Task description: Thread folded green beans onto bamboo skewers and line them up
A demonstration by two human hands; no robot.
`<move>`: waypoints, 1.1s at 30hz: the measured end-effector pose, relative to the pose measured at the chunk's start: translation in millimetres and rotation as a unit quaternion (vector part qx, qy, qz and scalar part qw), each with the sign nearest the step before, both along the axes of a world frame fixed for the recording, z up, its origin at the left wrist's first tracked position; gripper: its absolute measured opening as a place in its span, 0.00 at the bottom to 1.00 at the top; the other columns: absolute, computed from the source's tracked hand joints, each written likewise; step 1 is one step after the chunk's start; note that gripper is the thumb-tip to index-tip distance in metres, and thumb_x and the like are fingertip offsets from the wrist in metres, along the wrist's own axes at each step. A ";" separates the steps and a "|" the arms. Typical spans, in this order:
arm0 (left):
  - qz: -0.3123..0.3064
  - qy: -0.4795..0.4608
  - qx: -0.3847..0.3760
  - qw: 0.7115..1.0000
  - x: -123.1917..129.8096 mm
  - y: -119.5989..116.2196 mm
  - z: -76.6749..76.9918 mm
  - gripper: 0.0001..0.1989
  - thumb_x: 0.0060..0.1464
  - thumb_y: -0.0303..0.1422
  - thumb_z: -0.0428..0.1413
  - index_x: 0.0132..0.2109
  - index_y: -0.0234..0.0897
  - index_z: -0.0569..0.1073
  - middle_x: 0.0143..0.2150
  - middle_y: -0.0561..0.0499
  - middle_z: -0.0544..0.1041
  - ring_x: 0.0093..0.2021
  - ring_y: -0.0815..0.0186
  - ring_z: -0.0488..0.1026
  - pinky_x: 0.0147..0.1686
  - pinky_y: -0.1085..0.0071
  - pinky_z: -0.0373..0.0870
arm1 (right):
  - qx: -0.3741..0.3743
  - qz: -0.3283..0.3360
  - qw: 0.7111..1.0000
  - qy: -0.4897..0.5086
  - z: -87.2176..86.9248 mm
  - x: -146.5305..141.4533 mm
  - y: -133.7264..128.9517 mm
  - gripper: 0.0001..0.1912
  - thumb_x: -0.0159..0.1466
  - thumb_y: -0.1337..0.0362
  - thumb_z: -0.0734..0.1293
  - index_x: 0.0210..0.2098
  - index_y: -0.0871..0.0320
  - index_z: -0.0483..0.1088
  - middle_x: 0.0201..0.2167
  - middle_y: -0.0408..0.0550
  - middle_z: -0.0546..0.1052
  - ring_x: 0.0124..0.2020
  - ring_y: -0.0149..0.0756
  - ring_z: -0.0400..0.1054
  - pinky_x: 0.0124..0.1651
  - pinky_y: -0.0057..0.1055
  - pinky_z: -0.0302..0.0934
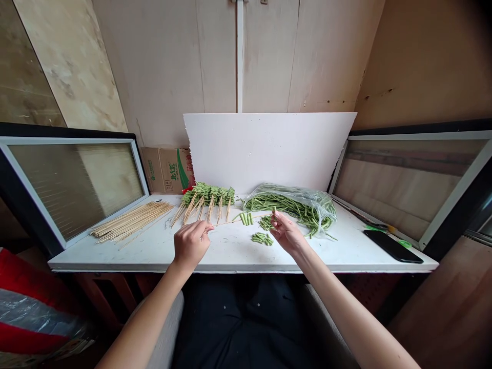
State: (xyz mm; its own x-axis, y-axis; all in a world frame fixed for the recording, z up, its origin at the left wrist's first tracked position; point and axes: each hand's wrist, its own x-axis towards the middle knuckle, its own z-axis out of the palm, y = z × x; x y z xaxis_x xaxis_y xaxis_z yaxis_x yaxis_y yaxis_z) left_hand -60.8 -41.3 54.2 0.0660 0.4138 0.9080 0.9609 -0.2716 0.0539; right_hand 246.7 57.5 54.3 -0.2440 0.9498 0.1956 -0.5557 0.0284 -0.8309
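My left hand (192,242) grips one end of a thin skewer (226,222) above the white table (154,256); green bean pieces (246,219) sit midway along it. My right hand (286,233) pinches another piece (274,210) near the far end. Behind lie loaded skewers (211,197) and bagged long beans (284,204).

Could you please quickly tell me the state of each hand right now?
Left hand: closed, holding a thin wooden skewer near one end.
Right hand: fingertips closed, holding a short green bean piece.
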 end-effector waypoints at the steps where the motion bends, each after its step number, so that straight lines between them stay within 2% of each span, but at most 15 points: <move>1: -0.002 0.006 0.013 1.000 0.3 0.3 0.1 0.16 0.53 0.14 0.55 0.33 0.41 0.80 0.34 0.54 0.87 0.34 0.61 0.83 0.36 0.69 0.71 | 0.000 -0.002 1.000 0.004 0.1 -1.5 -1.3 0.16 0.54 0.53 0.84 0.35 0.52 0.79 0.30 0.41 0.71 0.29 0.30 0.58 0.25 0.25 0.55; 5: -0.027 0.007 0.064 0.998 -1.0 0.1 3.2 0.17 0.54 0.14 0.54 0.33 0.40 0.80 0.33 0.55 0.87 0.34 0.63 0.83 0.34 0.70 0.71 | 0.025 -0.051 0.998 -0.004 7.0 -8.5 -11.6 0.16 0.54 0.52 0.84 0.34 0.53 0.80 0.29 0.43 0.72 0.31 0.31 0.61 0.25 0.26 0.53; 9: -0.047 -0.010 0.083 0.995 -3.3 -0.3 5.3 0.17 0.55 0.14 0.54 0.33 0.40 0.79 0.35 0.56 0.87 0.34 0.64 0.84 0.34 0.70 0.72 | 0.052 -0.160 0.986 -0.018 15.5 -16.4 -23.6 0.18 0.50 0.53 0.85 0.36 0.53 0.84 0.37 0.48 0.79 0.38 0.37 0.67 0.27 0.29 0.52; 13: -0.043 -0.012 0.081 0.996 -1.0 1.9 1.7 0.16 0.56 0.14 0.54 0.34 0.40 0.79 0.34 0.55 0.87 0.33 0.63 0.84 0.32 0.70 0.71 | 0.050 -0.225 0.973 -0.014 14.4 -22.9 -28.4 0.19 0.48 0.51 0.85 0.35 0.53 0.85 0.36 0.49 0.81 0.36 0.38 0.68 0.28 0.32 0.52; 24: -0.037 -0.002 0.088 0.995 2.4 1.8 -1.7 0.17 0.55 0.13 0.54 0.34 0.40 0.79 0.33 0.56 0.87 0.33 0.63 0.84 0.32 0.70 0.72 | 0.010 -0.198 0.980 -0.014 0.4 -35.5 -31.7 0.19 0.51 0.47 0.82 0.34 0.53 0.82 0.40 0.51 0.81 0.42 0.43 0.71 0.32 0.33 0.59; 30: -0.061 0.027 0.102 0.993 19.9 -1.8 -3.8 0.15 0.57 0.14 0.55 0.35 0.39 0.79 0.32 0.55 0.86 0.31 0.63 0.82 0.31 0.69 0.70 | 0.000 -0.133 0.991 -0.024 -4.4 -50.5 -50.0 0.16 0.54 0.48 0.81 0.33 0.52 0.81 0.42 0.51 0.81 0.42 0.42 0.70 0.33 0.33 0.59; 33: -0.059 0.020 0.102 0.993 21.9 -3.0 -3.0 0.14 0.59 0.16 0.56 0.35 0.40 0.80 0.31 0.55 0.86 0.31 0.63 0.82 0.32 0.69 0.70 | 0.017 -0.122 0.992 -0.039 -5.5 -54.4 -52.7 0.15 0.56 0.49 0.81 0.32 0.52 0.81 0.43 0.51 0.81 0.43 0.43 0.71 0.33 0.34 0.60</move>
State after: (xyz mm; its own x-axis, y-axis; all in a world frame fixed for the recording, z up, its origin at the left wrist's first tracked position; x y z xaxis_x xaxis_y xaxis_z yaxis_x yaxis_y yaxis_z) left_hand -38.9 -44.3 51.2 0.1417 0.2085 0.9677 0.9217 -0.3843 -0.0522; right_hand 192.3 4.9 48.7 -0.0228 0.9756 0.2181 -0.4626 0.1831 -0.8675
